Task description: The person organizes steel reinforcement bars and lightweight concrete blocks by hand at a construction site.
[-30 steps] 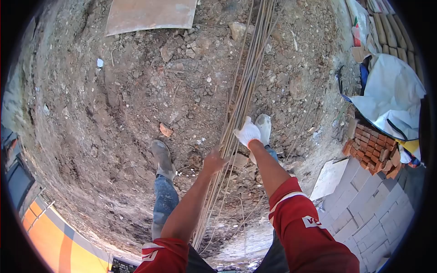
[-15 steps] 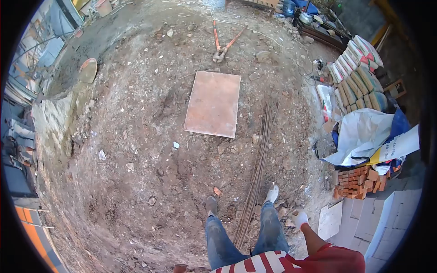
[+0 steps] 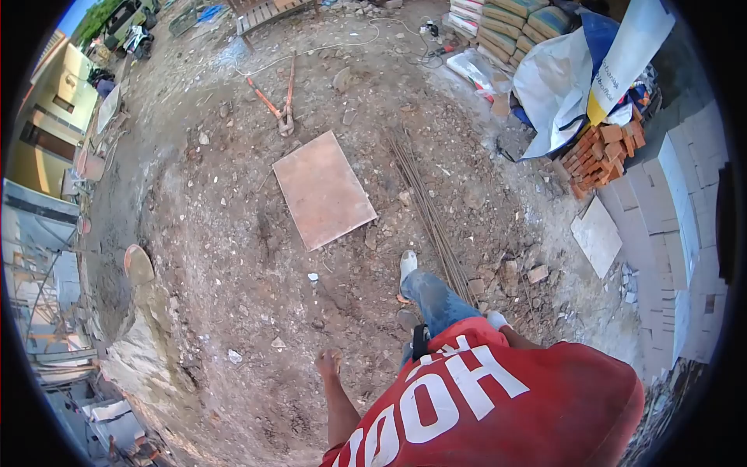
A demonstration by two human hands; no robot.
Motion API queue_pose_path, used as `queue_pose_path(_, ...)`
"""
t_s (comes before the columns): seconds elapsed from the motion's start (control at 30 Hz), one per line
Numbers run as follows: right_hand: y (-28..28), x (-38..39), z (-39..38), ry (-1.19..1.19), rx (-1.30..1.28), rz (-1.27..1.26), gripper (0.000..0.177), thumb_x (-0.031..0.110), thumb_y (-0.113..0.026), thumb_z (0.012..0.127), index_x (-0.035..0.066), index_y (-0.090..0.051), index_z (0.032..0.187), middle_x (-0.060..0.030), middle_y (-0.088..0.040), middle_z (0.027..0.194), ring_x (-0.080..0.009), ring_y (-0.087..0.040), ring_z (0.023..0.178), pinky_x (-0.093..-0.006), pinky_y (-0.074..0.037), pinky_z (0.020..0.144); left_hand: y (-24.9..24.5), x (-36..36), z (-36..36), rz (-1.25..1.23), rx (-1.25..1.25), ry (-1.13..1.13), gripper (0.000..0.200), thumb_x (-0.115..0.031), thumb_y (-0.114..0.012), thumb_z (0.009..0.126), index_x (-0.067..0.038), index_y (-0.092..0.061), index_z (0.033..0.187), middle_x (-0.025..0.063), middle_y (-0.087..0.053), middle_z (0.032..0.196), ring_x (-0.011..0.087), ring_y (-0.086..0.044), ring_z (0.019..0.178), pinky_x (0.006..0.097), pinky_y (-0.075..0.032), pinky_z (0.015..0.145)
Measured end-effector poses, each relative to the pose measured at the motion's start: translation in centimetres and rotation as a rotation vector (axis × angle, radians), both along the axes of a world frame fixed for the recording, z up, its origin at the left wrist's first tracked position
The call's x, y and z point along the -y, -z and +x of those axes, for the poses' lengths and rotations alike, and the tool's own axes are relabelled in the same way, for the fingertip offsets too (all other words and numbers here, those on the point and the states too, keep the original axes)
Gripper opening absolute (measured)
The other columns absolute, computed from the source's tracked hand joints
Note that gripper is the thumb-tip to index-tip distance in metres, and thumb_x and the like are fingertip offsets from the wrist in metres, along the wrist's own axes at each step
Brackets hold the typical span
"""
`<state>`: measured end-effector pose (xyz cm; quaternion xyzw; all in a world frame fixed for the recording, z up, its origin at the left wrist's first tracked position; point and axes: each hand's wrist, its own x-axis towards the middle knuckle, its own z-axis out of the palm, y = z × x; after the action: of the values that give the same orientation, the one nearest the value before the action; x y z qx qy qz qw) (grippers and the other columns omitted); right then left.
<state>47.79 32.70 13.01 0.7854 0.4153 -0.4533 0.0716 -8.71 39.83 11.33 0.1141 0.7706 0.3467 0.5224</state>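
Note:
My left hand (image 3: 329, 361) hangs bare over the dirt at the lower middle, with its fingers bent; whether it holds anything is too small to tell. My right hand (image 3: 496, 320) is in a white glove, mostly hidden behind the red shirt and beside my leg. A reddish square board (image 3: 323, 191) lies flat on the ground ahead. Behind it rests a bolt cutter (image 3: 283, 117) with orange handles spread apart. Thin steel rods (image 3: 432, 214) run along the ground from beside the board to my leg.
Stacked sacks (image 3: 517, 27), a white and blue bag (image 3: 556, 86) and piled bricks (image 3: 599, 159) stand at the right. Near them lies a pale tile (image 3: 597, 236). A wooden pallet (image 3: 272, 14) is at the top, with a cable on the ground. Grey blocks (image 3: 654, 233) line the right.
The view has turned and my body has leaned forward. My left hand has come out over the ground. My gloved right hand has become mostly hidden. The board and bolt cutter appear farther left.

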Motion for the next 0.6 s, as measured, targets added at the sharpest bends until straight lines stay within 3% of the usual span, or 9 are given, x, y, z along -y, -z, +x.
queue_pose_path(0.1, -5.2, -5.5, -2.8, 0.230, 0.026, 0.013, 0.045, 0.043, -0.063, 0.074, 0.007, -0.072, 0.100, -0.0231, -0.067, 0.102, -0.0393, -0.064, 0.098, -0.0442, -0.051, 0.086, -5.4, -11.9, 3.4, 0.101, -0.056, 0.246, 0.023, -0.017, -0.059, 0.092, -0.004, -0.059, 0.112, 0.0105, -0.066, 0.087, 0.0179, -0.064, 0.067, 0.0270, -0.049, 0.052)
queue_pose_path(0.17, -1.0, -7.6, -2.1, 0.279, 0.111, 0.114, 0.041, 0.035, -0.065, 0.070, 0.006, -0.072, 0.097, -0.0229, -0.068, 0.093, -0.0363, -0.067, 0.090, -0.0428, -0.053, 0.082, -8.5, -18.4, 6.7, 0.148, -0.053, 0.452, 0.026, -0.017, -0.059, 0.093, -0.005, -0.059, 0.115, 0.0107, -0.066, 0.090, 0.0185, -0.066, 0.072, 0.0272, -0.051, 0.057)
queue_pose_path(0.23, -2.4, -11.8, -2.9, 0.492, 0.205, 0.218, 0.031, 0.028, -0.067, 0.067, 0.005, -0.072, 0.087, -0.0207, -0.069, 0.088, -0.0359, -0.067, 0.085, -0.0414, -0.054, 0.079, -10.8, -21.9, 9.0, 0.173, -0.023, 0.455, 0.022, -0.012, -0.057, 0.092, -0.005, -0.061, 0.113, 0.0092, -0.066, 0.091, 0.0171, -0.066, 0.070, 0.0274, -0.049, 0.056)
queue_pose_path(0.37, -7.8, -19.1, -3.0, 0.575, 0.048, 0.408, 0.026, 0.025, -0.066, 0.067, 0.007, -0.071, 0.084, -0.0182, -0.070, 0.089, -0.0339, -0.068, 0.084, -0.0399, -0.054, 0.076, -11.0, -25.3, 8.6, 0.064, 0.011, 0.730, 0.024, -0.014, -0.058, 0.092, -0.009, -0.061, 0.115, 0.0083, -0.067, 0.093, 0.0187, -0.067, 0.074, 0.0279, -0.050, 0.059)
queue_pose_path(0.5, -11.1, -20.3, -3.8, 0.786, -0.017, 0.544, 0.025, 0.023, -0.064, 0.070, 0.008, -0.072, 0.088, -0.0148, -0.070, 0.087, -0.0325, -0.068, 0.085, -0.0382, -0.053, 0.077, -9.8, -26.0, 5.5, -0.231, -0.056, 0.842, 0.024, -0.021, -0.058, 0.092, -0.012, -0.061, 0.115, 0.0117, -0.069, 0.101, 0.0227, -0.069, 0.090, 0.0305, -0.053, 0.067)
queue_pose_path(0.53, -10.9, -19.7, -4.2, 0.885, -0.021, 0.560, 0.025, 0.023, -0.063, 0.071, 0.007, -0.072, 0.088, -0.0153, -0.070, 0.088, -0.0328, -0.068, 0.085, -0.0382, -0.053, 0.077, -5.0, -24.9, -3.5, -0.230, -0.066, 0.888, 0.024, -0.021, -0.058, 0.092, -0.012, -0.061, 0.115, 0.0117, -0.069, 0.101, 0.0227, -0.069, 0.090, 0.0305, -0.053, 0.067)
queue_pose_path(0.57, -10.7, -19.1, -4.6, 0.980, -0.023, 0.578, 0.025, 0.023, -0.062, 0.072, 0.007, -0.072, 0.089, -0.0158, -0.070, 0.088, -0.0330, -0.068, 0.085, -0.0383, -0.053, 0.078, -1.6, -26.4, -5.8, -0.009, -0.255, 1.313, 0.022, -0.022, -0.056, 0.093, -0.011, -0.062, 0.111, 0.0120, -0.069, 0.101, 0.0231, -0.069, 0.089, 0.0320, -0.054, 0.065)
queue_pose_path(0.6, -9.6, -17.8, -5.2, 1.040, 0.016, 0.553, 0.025, 0.024, -0.062, 0.073, 0.007, -0.071, 0.089, -0.0166, -0.070, 0.088, -0.0338, -0.067, 0.085, -0.0388, -0.053, 0.078, -0.5, -28.4, -3.3, 0.241, -0.445, 1.721, 0.021, -0.023, -0.055, 0.093, -0.010, -0.063, 0.107, 0.0122, -0.069, 0.101, 0.0235, -0.068, 0.089, 0.0336, -0.054, 0.064)
